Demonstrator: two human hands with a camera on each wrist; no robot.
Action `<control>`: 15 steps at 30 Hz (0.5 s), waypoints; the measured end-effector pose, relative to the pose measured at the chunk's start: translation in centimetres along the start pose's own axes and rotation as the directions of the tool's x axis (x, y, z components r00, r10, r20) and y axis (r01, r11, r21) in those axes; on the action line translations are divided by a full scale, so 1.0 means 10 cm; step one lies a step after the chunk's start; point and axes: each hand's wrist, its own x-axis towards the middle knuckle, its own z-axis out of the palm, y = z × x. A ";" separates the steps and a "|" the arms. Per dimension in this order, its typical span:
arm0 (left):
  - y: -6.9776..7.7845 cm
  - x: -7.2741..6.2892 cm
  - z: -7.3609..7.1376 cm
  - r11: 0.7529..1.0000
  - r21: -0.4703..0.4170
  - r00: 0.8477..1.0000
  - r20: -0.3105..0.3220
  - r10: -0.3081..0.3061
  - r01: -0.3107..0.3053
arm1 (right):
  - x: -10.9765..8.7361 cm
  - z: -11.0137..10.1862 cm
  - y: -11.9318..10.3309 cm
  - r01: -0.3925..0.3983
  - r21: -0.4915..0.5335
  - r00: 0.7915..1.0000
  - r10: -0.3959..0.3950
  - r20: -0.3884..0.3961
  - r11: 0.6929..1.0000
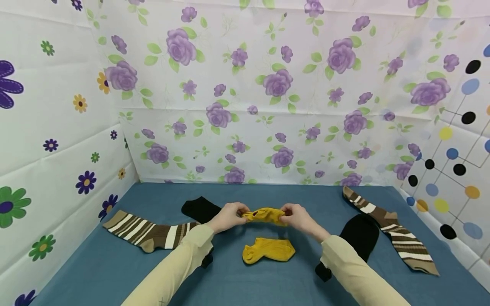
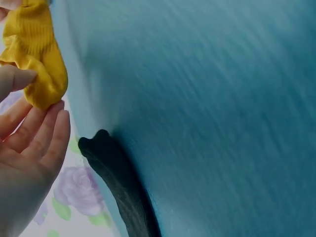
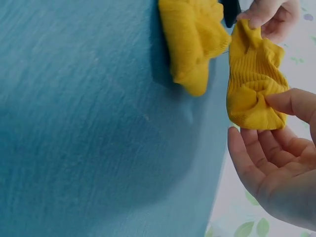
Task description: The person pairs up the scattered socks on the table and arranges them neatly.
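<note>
1. Pinching the left end of a yellow sock [image 1: 264, 215] with the left hand [image 1: 226, 217], thumb on top and fingertips underneath.
2. Pinching the right end of the same sock with the right hand [image 1: 301, 219], again with thumb over and fingers under.
3. Holding it in the air between both hands, stretched left to right and somewhat wrinkled, above the blue cloth [image 1: 252, 284].
4. On the cloth, nearer than the held one and apart from it: a second yellow sock [image 1: 271, 250], lying crosswise, bent toward its left end.
5. At left, a brown, white and tan striped sock [image 1: 153, 233], partly hidden at its right end by the left sleeve [image 1: 168, 270].
6. Beyond that sleeve, a black sock [image 1: 200, 208], partly covered by the left arm.
7. At right, another black sock [image 1: 360, 234], partly behind the right sleeve [image 1: 357, 270].
8. Farther right, another striped sock [image 1: 407, 243], slanting from far left to near right; cannot tell whether touching the black one beside it.
9. Behind everything, a far wall [image 1: 252, 140] with purple flowers.
</note>
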 end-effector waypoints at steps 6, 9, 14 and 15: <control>0.21 -0.10 -0.09 0.993 -0.120 1.000 -0.009 -0.012 0.011 | -0.01 -0.03 -0.03 -0.030 0.092 0.998 0.035 -0.047 0.995; 0.24 -0.13 -0.11 0.985 -0.173 1.000 0.000 -0.012 0.012 | -0.01 -0.04 -0.04 -0.045 0.115 0.997 0.051 -0.056 0.992; 0.14 -0.10 -0.08 0.964 -0.266 1.000 0.013 -0.017 0.020 | -0.02 -0.06 -0.06 -0.067 0.140 0.995 0.075 -0.058 0.988; 0.14 -0.11 -0.08 0.958 -0.285 1.000 0.017 -0.017 0.021 | -0.03 -0.07 -0.07 -0.072 0.144 0.995 0.081 -0.058 0.987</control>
